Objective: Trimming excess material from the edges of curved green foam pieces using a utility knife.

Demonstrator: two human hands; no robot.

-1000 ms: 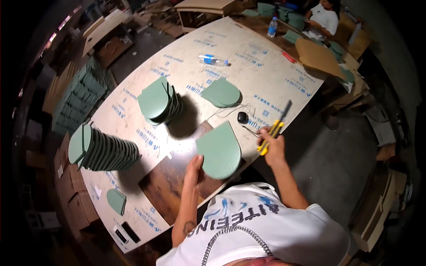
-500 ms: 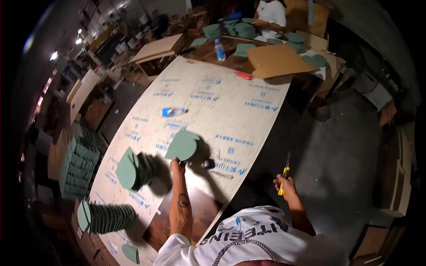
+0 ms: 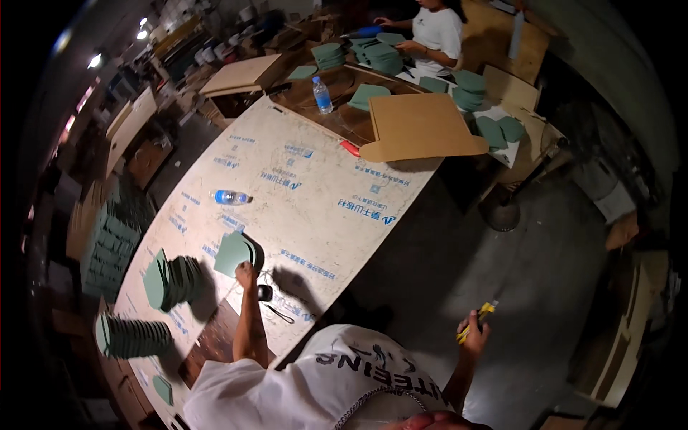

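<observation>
A few round-ended green pieces (image 3: 234, 253) lie together on the white printed board (image 3: 344, 179). My left hand (image 3: 246, 274) is closed at their near edge, its fingertips partly hidden. Out to the right, over the floor, my right hand (image 3: 473, 335) grips a yellow utility knife (image 3: 476, 322) with a short length of blade showing. Beside my left hand are a small dark object (image 3: 265, 292) and a looped cord (image 3: 279, 314). Two leaning rows of similar green pieces, one nearer (image 3: 132, 335) and one farther (image 3: 172, 279), stand to the left.
A water bottle (image 3: 231, 197) lies on the board; another bottle (image 3: 322, 96) stands beyond it. At the far edge are a red object (image 3: 350, 148) and a flat cardboard piece (image 3: 423, 127). Another person (image 3: 434, 36) handles green pieces there. A tall green stack (image 3: 111, 247) is at left.
My view has swung right. The green piece in my left hand has come down to lie flatter on the board. The knife has tilted right, and less blade shows.
</observation>
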